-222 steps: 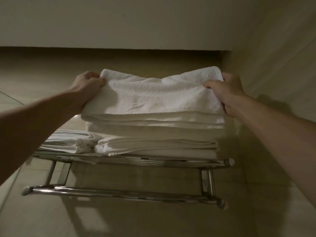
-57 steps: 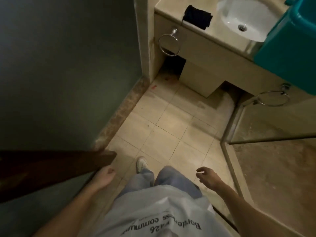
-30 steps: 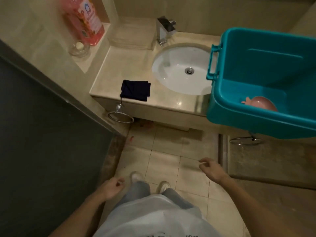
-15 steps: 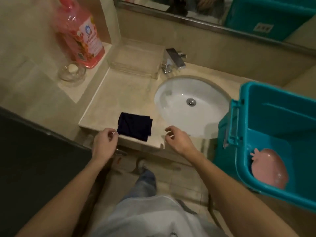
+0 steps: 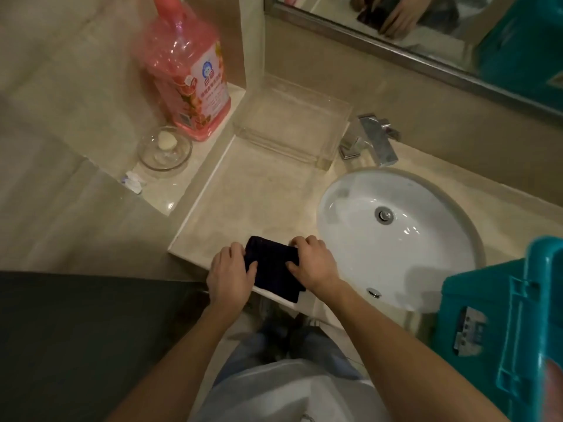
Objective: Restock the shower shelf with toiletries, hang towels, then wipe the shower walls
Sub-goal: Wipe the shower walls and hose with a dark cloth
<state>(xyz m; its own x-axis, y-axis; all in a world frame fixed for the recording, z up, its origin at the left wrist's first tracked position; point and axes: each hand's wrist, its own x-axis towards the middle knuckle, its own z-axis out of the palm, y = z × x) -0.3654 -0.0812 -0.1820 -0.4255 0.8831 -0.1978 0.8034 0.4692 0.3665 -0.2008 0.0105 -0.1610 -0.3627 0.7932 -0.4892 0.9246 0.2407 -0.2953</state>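
**Head view, read left to right.** At far left a pink bottle stands upright on a raised ledge, with a glass dish just in front of it. Neither is touched. The counter runs rightward from that ledge, and a clear tray sits against its back wall.

At the counter's front edge lies what I take to be the wiping tool, a folded dark cloth. Its long axis runs far to near, with the near end swung slightly right and overhanging the counter's lip.

The left hand grips the cloth's left long edge, with fingers curled at the far corner and the thumb laid on the top face. The right hand mirrors it on the right long edge, fingers curled at the far right corner and thumb on the fabric.

The 2 hands therefore flank the short axis, close together, with only the cloth between them. Neither is nearer to it than the other. The cloth lies straight ahead of the body.

Further right is the white sink, close beside the cloth but not touching it, with the faucet behind. At far right a teal bin is partly cut off by the frame.

I judge the coming move to be a 2-handed lift. With a grip on both long edges the cloth should rise level, though the overhanging end may droop or unfold. No shower wall is in view.
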